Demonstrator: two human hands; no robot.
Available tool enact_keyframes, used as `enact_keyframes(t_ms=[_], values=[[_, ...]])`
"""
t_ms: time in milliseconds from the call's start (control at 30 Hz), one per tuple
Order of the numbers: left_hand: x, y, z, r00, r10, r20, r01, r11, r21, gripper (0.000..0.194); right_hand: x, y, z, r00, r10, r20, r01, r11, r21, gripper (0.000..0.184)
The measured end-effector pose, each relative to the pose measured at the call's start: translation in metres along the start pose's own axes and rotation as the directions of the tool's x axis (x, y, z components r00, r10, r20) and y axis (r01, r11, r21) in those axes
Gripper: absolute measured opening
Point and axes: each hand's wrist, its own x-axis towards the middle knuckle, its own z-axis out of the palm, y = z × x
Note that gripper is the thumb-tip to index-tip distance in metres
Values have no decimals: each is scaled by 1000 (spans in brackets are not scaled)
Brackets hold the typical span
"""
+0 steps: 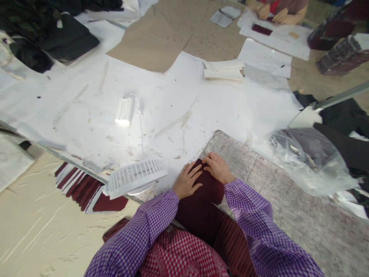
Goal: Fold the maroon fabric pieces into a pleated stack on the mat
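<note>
A dark maroon piece of fabric lies over the near edge of the table and spreads down toward my lap. My left hand rests flat on its left side, fingers spread. On the upper right edge of the same fabric, my right hand presses with slightly bent fingers, thumb apart from them. Both hands are close together near the fabric's far end. Below, a ribbed maroon part hangs beside the red checked apron. Whatever lies beneath the fabric is hidden.
Left of my hands are a slotted white tray and overlapping maroon and white pieces. A lit white lamp with a cord lies on the table. A grey mat and a plastic bag are right; another person's hands work opposite.
</note>
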Motion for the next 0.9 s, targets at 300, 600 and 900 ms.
enact_keyframes(t_ms=[300,600,900], values=[[-2,-1,1,1000,-22,-5,22,1000,0,48,-3,2,6,999,-33,-28,34,999,30,12],[-3,-2,0,1000,-10,3,10,1000,-18,50,-6,16,14,997,-58,43,51,987,152,9],[-3,-2,0,1000,-27,-13,27,997,-66,47,-61,38,14,962,221,163,-248,954,167,34]])
